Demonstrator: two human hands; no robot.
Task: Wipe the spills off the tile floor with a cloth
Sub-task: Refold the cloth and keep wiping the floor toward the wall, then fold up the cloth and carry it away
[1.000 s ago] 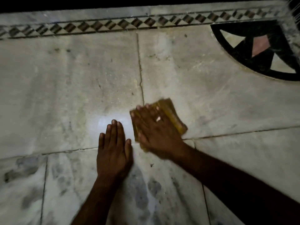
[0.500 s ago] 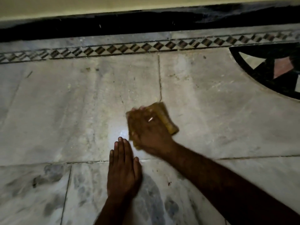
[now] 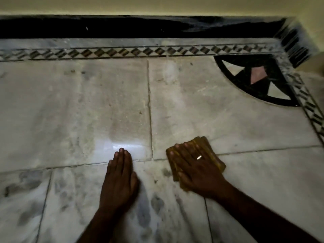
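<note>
A folded yellow cloth (image 3: 204, 143) lies flat on the pale marble tile floor (image 3: 70, 111), across a grout line. My right hand (image 3: 194, 170) presses down on the cloth with the fingers spread; a ring shows on one finger. My left hand (image 3: 119, 179) rests palm-down on the floor to the left of the cloth, fingers together, holding nothing. A damp, streaky patch (image 3: 128, 127) spreads on the tile above my left hand, with a bright glare at my fingertips. Faint specks of dirt dot the tiles.
A diamond-patterned border strip (image 3: 122, 52) runs along the far side, with a black skirting (image 3: 122, 28) and wall behind it. A black quarter-circle inlay (image 3: 254, 79) fills the far right corner. Dark grey veining marks the near tiles.
My right hand has slid the cloth to the right and nearer to me, across the vertical grout line. My left hand has stayed planted. The view has tilted up, showing the wall.
</note>
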